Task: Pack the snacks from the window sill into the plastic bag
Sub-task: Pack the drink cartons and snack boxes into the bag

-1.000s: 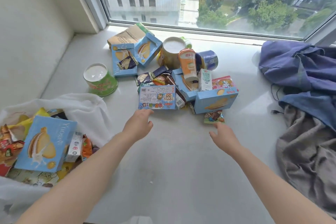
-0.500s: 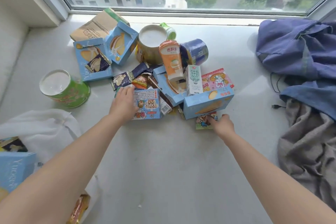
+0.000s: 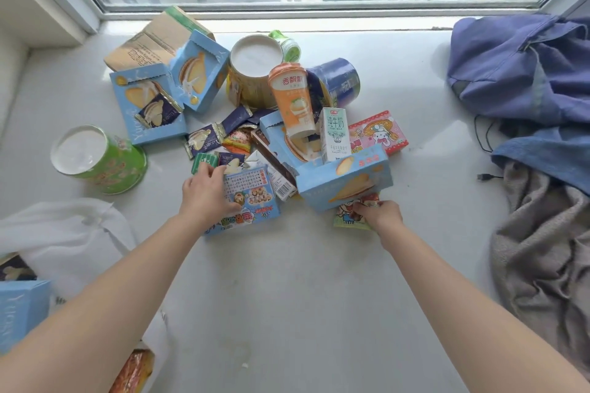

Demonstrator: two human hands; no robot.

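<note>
A heap of snacks lies on the white window sill (image 3: 287,281). My left hand (image 3: 206,190) grips the far left corner of a flat blue cartoon snack box (image 3: 252,201) at the heap's near edge. My right hand (image 3: 378,214) pinches a small green cartoon packet (image 3: 346,217) that pokes out from under a light blue biscuit box (image 3: 344,182). An orange drink cup (image 3: 292,99) and a white milk carton (image 3: 333,134) stand in the heap. The white plastic bag (image 3: 64,233) lies open at the left, with a blue box (image 3: 19,309) in it.
A green tub (image 3: 99,159) lies on its side left of the heap. A yellow tub (image 3: 252,73), a dark blue can (image 3: 338,80) and a cardboard box (image 3: 153,41) sit toward the window. Blue and grey clothes (image 3: 526,89) and a cable are piled at the right.
Both hands reached forward to the heap. The left hand has closed on the flat blue box and the right on the small packet. The view moved toward the window, pushing the bag to the frame's edge.
</note>
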